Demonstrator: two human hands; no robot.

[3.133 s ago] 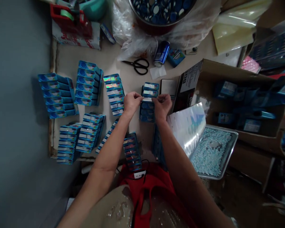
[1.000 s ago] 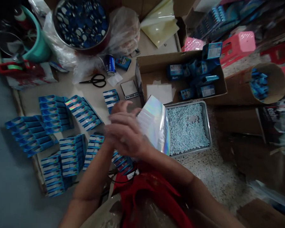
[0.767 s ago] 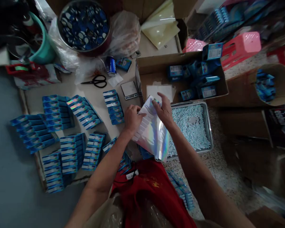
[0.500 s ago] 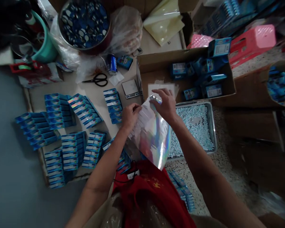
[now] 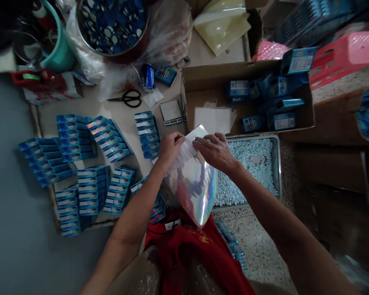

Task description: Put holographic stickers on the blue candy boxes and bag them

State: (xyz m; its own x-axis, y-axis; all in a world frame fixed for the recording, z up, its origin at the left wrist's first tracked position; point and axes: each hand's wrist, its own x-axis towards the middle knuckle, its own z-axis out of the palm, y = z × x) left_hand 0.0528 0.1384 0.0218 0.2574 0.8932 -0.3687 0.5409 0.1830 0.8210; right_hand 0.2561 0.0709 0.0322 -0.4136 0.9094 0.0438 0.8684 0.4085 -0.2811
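A shiny iridescent sticker sheet (image 5: 194, 180) with a row of pale rectangular strips along its upper part hangs in front of me, its lower corner over my red apron. My left hand (image 5: 169, 152) is closed in a pinch at the sheet's left edge. On the upper right, my right hand (image 5: 215, 150) has its fingers bent and pressed together at the sheet's edge; its thumb is mostly hidden. Upright blue boxes (image 5: 146, 133) stand in a row left of my left hand. Under my right forearm lies a metal tray (image 5: 279, 164) of small pale-blue pellets.
More rows of blue boxes (image 5: 92, 190) stand on the table at left. A small scale (image 5: 170, 111), black scissors (image 5: 127, 98) and a blue can (image 5: 147, 77) lie beyond. A cardboard box (image 5: 209, 76) holds several blue packs. A pot (image 5: 80, 24) of blue discs stands at the back.
My right hand has come down from the sheet's top corner, its fingers now bent over the sheet's right edge. The sheet's top lies flatter. The view has shifted slightly.
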